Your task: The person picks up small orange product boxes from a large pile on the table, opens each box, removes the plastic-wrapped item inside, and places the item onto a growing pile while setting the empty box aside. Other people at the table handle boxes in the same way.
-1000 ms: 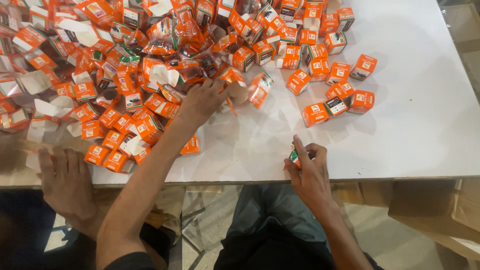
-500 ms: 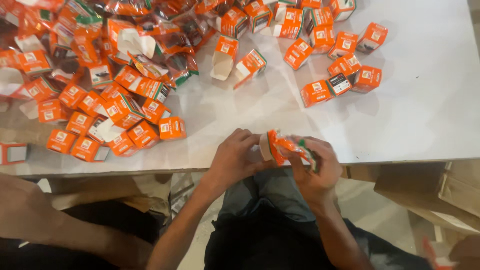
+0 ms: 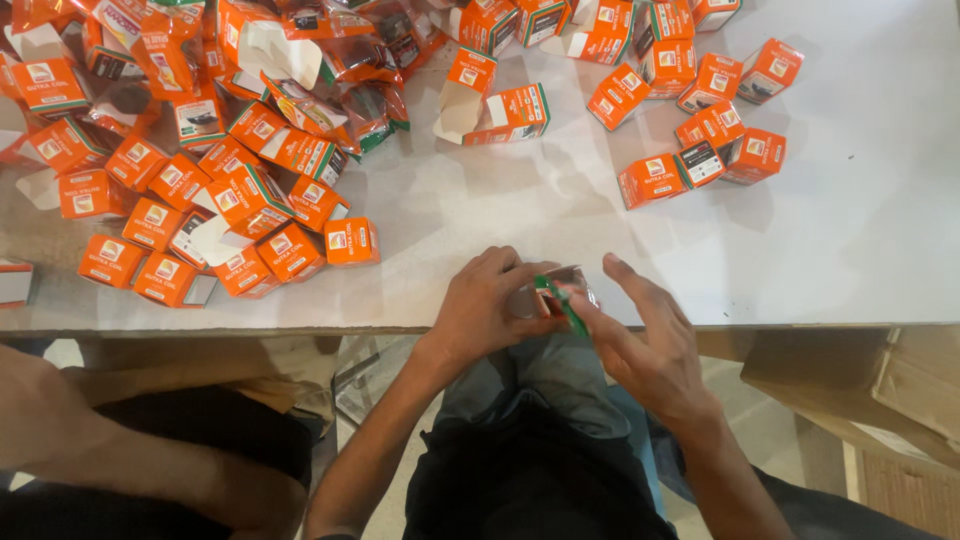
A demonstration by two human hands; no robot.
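Observation:
My left hand (image 3: 487, 305) and my right hand (image 3: 640, 345) meet at the near edge of the white table (image 3: 860, 230). Between them they hold a small orange and green carton (image 3: 562, 297) wrapped in clear shiny film, mostly hidden by my fingers. My left hand grips it from the left. My right thumb and fingers pinch its right side, with the index finger raised. A big heap of small orange cartons (image 3: 230, 150) lies at the far left of the table, some with flaps open.
A smaller cluster of closed orange cartons (image 3: 700, 150) sits at the far right. Two open cartons (image 3: 495, 105) lie in the middle. Another person's arm (image 3: 60, 430) shows at the lower left. Cardboard boxes (image 3: 880, 390) stand under the table at right.
My left hand drew back from the heap to the table's near edge and joined my right hand. The orange carton between them is now mostly covered by my fingers.

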